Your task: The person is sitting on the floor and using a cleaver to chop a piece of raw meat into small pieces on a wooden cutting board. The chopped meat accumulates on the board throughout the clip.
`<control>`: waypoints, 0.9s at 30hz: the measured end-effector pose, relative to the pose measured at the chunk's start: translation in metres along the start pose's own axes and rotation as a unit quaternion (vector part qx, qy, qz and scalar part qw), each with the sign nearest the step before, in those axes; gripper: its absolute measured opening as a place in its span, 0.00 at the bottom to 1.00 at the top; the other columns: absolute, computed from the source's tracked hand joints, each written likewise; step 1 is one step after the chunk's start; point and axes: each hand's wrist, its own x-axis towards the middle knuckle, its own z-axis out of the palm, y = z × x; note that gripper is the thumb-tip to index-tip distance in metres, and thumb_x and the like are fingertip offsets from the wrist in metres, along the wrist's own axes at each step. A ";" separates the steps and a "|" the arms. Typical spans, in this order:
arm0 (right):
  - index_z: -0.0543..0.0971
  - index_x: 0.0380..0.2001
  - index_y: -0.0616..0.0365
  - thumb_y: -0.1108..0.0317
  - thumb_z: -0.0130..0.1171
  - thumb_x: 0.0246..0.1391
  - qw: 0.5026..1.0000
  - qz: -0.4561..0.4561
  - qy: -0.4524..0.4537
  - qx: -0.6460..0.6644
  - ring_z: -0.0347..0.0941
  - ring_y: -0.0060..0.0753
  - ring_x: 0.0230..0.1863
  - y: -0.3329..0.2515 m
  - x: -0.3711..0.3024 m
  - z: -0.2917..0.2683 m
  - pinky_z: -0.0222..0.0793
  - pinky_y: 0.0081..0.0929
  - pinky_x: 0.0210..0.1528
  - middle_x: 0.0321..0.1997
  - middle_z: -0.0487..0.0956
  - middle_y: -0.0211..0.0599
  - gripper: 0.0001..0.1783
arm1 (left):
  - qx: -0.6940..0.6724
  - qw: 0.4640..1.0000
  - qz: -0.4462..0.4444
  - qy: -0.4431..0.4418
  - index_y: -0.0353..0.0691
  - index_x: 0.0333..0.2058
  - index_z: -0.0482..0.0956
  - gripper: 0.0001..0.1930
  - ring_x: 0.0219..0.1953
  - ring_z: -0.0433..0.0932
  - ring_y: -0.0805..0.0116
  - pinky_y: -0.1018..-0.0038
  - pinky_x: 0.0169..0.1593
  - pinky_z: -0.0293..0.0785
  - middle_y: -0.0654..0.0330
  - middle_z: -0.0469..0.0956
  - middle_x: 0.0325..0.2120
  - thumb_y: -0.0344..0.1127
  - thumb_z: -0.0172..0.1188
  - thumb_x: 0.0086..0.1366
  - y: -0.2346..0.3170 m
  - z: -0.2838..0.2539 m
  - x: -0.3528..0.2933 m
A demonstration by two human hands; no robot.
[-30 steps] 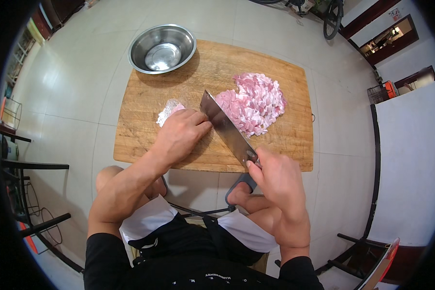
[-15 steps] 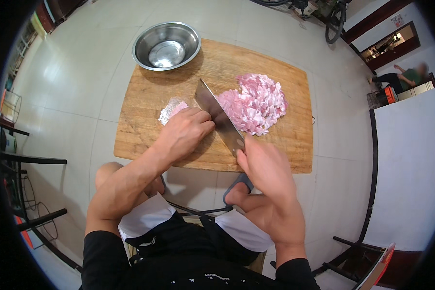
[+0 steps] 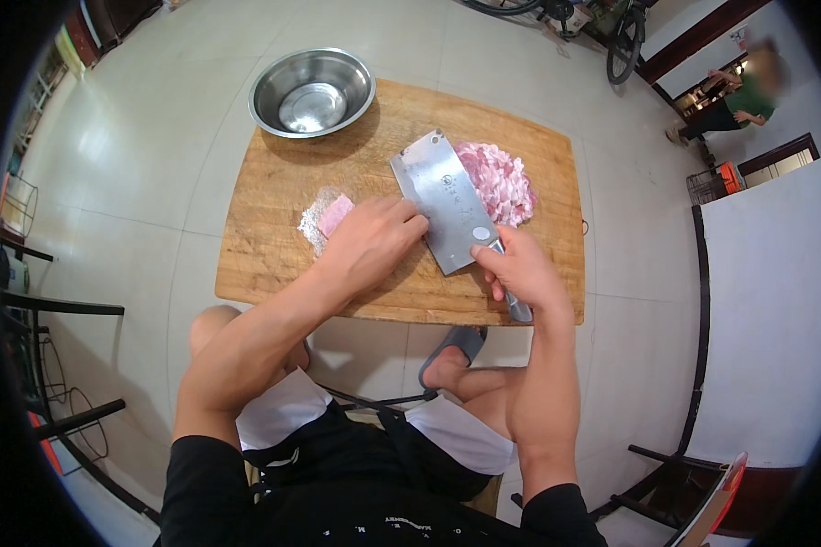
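A large wooden cutting board (image 3: 274,205) lies on the tiled floor in front of me. My right hand (image 3: 518,272) grips the handle of a broad steel cleaver (image 3: 445,199), whose blade lies tilted nearly flat over the board. Just beyond the blade sits a pile of chopped pink meat (image 3: 497,180). My left hand (image 3: 369,242) rests on the board with its fingertips at the blade's left edge. A small pink meat piece (image 3: 334,215) on a whitish scrap lies just left of that hand.
An empty steel bowl (image 3: 312,91) stands at the board's far left corner. Black chair frames stand at the left (image 3: 55,365) and lower right. A person in a green top (image 3: 743,96) stands far off at the upper right, near a bicycle (image 3: 625,36).
The cleaver has turned from edge-down beside the meat to lying almost flat, its broad face up. My left hand stays at the blade. The view has shifted slightly.
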 end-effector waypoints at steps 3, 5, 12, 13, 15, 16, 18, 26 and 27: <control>0.82 0.46 0.62 0.66 0.64 0.72 1.000 0.010 0.009 -0.009 0.72 0.20 0.16 0.004 -0.004 -0.013 0.68 0.27 0.20 0.25 0.78 0.28 0.10 | 0.007 1.000 -0.014 0.001 0.41 0.40 0.84 0.05 0.44 0.84 0.51 0.55 0.49 0.80 0.56 0.83 0.37 0.32 0.64 0.67 0.000 0.001 0.002; 0.82 0.46 0.62 0.65 0.65 0.72 0.999 0.018 0.027 -0.018 0.71 0.20 0.16 0.005 -0.009 -0.021 0.67 0.27 0.20 0.25 0.77 0.28 0.10 | 0.008 1.000 -0.023 -0.002 0.41 0.40 0.84 0.05 0.44 0.84 0.50 0.54 0.50 0.80 0.56 0.83 0.38 0.32 0.64 0.67 0.001 0.001 0.001; 0.84 0.45 0.63 0.64 0.67 0.71 0.986 -0.007 0.139 -0.093 0.73 0.22 0.16 -0.007 -0.039 -0.017 0.69 0.32 0.22 0.23 0.78 0.30 0.12 | -0.006 0.998 -0.060 0.008 0.42 0.44 0.86 0.08 0.49 0.85 0.50 0.56 0.54 0.80 0.56 0.85 0.44 0.29 0.67 0.67 0.003 -0.021 -0.002; 0.84 0.45 0.63 0.64 0.67 0.70 0.981 -0.016 0.154 -0.113 0.73 0.22 0.16 -0.010 -0.044 -0.013 0.69 0.32 0.22 0.23 0.77 0.31 0.12 | -0.006 0.998 -0.061 0.011 0.42 0.45 0.86 0.09 0.50 0.85 0.50 0.56 0.54 0.80 0.55 0.86 0.45 0.29 0.67 0.67 0.001 -0.028 -0.002; 0.83 0.43 0.63 0.62 0.68 0.69 0.981 -0.023 0.148 -0.120 0.74 0.30 0.17 -0.016 -0.050 -0.005 0.70 0.37 0.25 0.23 0.78 0.36 0.13 | -0.032 0.994 -0.104 0.025 0.39 0.48 0.86 0.10 0.53 0.84 0.47 0.57 0.56 0.81 0.54 0.86 0.48 0.26 0.67 0.68 -0.006 -0.042 -0.008; 0.83 0.42 0.63 0.62 0.68 0.68 0.981 -0.028 0.145 -0.123 0.75 0.33 0.18 -0.018 -0.051 -0.001 0.70 0.39 0.26 0.23 0.79 0.38 0.13 | -0.055 0.990 -0.122 0.031 0.38 0.49 0.86 0.11 0.53 0.84 0.46 0.57 0.56 0.81 0.54 0.86 0.48 0.26 0.67 0.69 -0.016 -0.048 -0.010; 0.83 0.40 0.62 0.60 0.69 0.66 0.978 -0.045 0.129 -0.155 0.76 0.45 0.22 -0.015 -0.051 0.006 0.70 0.45 0.30 0.24 0.79 0.45 0.15 | -0.057 0.986 -0.155 0.035 0.35 0.52 0.87 0.12 0.52 0.85 0.44 0.57 0.54 0.82 0.53 0.86 0.48 0.28 0.67 0.71 -0.026 -0.059 -0.012; 0.82 0.38 0.62 0.58 0.70 0.63 0.971 -0.060 0.059 -0.224 0.78 0.54 0.27 -0.016 -0.043 0.022 0.70 0.50 0.33 0.23 0.80 0.50 0.16 | -0.009 0.960 -0.273 -0.062 0.38 0.52 0.88 0.23 0.47 0.87 0.46 0.56 0.53 0.84 0.50 0.84 0.47 0.46 0.78 0.65 -0.013 -0.082 -0.020; 0.83 0.38 0.62 0.58 0.70 0.63 0.971 -0.060 0.059 -0.223 0.78 0.53 0.26 -0.014 -0.041 0.022 0.70 0.50 0.33 0.23 0.79 0.49 0.16 | -0.007 0.963 -0.259 -0.070 0.38 0.52 0.88 0.24 0.47 0.86 0.45 0.55 0.53 0.84 0.49 0.84 0.47 0.48 0.79 0.64 -0.010 -0.083 -0.021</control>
